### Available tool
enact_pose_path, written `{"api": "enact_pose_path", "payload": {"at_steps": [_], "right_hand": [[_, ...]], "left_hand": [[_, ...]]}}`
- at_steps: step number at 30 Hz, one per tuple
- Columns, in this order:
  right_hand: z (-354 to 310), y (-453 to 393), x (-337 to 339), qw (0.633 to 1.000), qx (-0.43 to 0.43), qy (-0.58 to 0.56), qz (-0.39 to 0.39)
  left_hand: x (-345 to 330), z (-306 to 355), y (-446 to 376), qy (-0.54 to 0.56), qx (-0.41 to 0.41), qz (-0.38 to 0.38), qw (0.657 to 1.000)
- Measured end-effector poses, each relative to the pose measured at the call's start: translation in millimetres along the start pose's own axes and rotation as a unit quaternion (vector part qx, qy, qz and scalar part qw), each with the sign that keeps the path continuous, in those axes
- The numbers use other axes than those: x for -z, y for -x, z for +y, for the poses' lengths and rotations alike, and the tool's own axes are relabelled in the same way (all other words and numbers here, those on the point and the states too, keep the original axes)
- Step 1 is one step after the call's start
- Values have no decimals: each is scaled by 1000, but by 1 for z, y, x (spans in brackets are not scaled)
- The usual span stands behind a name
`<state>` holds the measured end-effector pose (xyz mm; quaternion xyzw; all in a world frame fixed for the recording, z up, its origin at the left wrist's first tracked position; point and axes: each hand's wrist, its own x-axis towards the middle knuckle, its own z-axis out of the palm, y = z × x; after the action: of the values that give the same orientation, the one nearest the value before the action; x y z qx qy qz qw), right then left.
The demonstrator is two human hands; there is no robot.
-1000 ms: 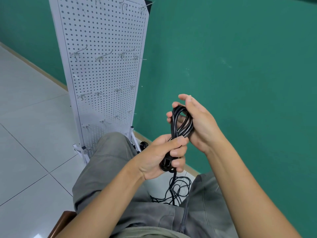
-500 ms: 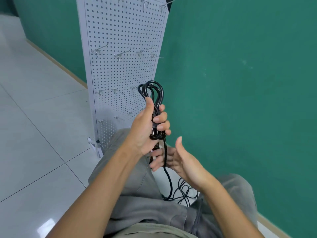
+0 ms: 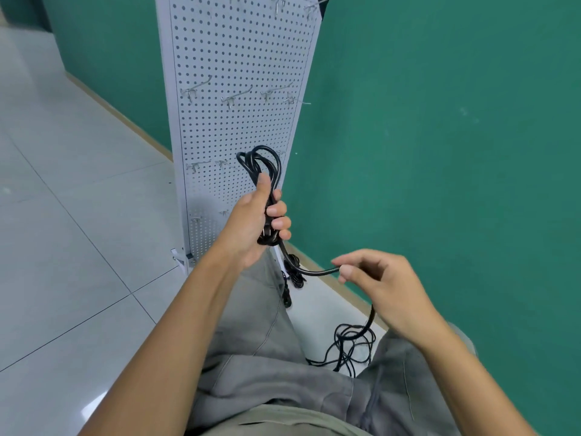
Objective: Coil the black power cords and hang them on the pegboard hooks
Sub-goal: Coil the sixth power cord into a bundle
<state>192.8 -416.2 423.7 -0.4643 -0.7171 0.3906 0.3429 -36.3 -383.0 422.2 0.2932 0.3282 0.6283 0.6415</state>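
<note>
Left hand (image 3: 251, 225) gripped the coiled power cord (image 3: 262, 165) upright, its loops in front of the pegboard (image 3: 239, 58), near a lower hook (image 3: 193, 166). Right hand (image 3: 377, 278), right of the pegboard base, pinched the cord's loose tail (image 3: 309, 272). Remaining cord (image 3: 349, 344) lay tangled on the floor (image 3: 63, 247) between the knees.
</note>
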Motion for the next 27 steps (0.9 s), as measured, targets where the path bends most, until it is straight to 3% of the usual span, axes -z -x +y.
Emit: {"api": "enact_pose_path", "payload": {"at_steps": [6, 11, 20, 27], "right_hand": [[-34, -14, 16, 998, 48, 16, 46], [-40, -23, 19, 996, 36, 35, 74], [-44, -31, 21, 990, -32, -3, 136], [-40, -29, 25, 990, -35, -108, 83]], "left_hand": [[-26, -33, 6, -130, 5, -63, 989], [-39, -47, 14, -219, -19, -115, 969], [-53, -51, 24, -245, -2, -190, 951], [-57, -56, 26, -193, 2, -135, 972]]}}
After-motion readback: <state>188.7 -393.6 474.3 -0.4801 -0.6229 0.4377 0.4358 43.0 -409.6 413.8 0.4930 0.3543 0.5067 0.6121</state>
